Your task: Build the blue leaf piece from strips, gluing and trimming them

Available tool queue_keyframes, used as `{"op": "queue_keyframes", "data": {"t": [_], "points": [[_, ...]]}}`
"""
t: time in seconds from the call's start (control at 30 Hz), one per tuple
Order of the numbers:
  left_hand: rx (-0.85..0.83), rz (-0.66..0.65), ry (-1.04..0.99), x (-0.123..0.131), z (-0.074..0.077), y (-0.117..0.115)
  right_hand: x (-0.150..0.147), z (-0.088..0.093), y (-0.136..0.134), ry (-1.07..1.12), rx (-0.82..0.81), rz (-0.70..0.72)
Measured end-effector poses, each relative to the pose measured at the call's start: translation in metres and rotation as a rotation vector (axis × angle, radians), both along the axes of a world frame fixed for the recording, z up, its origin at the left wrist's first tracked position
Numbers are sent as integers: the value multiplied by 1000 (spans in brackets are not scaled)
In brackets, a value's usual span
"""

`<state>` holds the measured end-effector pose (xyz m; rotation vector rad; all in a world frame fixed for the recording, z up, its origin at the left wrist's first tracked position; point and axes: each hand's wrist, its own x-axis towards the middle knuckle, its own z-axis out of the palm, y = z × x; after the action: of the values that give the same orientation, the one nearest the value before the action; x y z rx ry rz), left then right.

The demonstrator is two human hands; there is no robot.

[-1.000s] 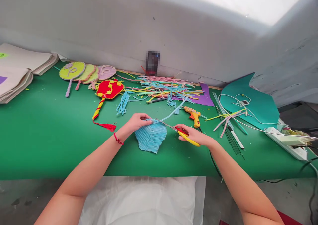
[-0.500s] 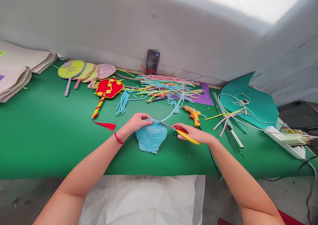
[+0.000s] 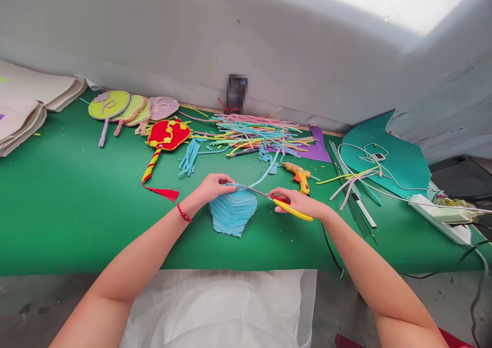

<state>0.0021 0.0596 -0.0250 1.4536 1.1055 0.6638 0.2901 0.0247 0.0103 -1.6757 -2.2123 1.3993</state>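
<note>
While the left hand [image 3: 215, 187] pinches one blue panel [image 3: 233, 212], the right hand [image 3: 295, 200] grips one pair of scissors [image 3: 292, 210].

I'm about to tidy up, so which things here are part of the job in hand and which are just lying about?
In use: blue panel, held by the left hand; blue strip; scissors, in the right hand.
Apparently lying about: red fan, books, purple sheet.
</note>
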Motion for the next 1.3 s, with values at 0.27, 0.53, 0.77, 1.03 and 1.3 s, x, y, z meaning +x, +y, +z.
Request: {"op": "queue_keyframes", "data": {"t": [0.27,0.53,0.77,1.03,1.3], "points": [[-19,-5,0,-1,-2,2,-2,3,1,-39,-10,5],[-21,-7,6,-1,-4,3,-2,-1,1,-74,20,-9],[-47,12,-5,-1,-3,3,-4,-1,0,-69,29,-22],[-69,9,-3,-2,-3,3,-4,2,-1,-74,4,-20],[-39,-3,43,-3,-9,5,-5,1,0,-75,-1,-25]]}}
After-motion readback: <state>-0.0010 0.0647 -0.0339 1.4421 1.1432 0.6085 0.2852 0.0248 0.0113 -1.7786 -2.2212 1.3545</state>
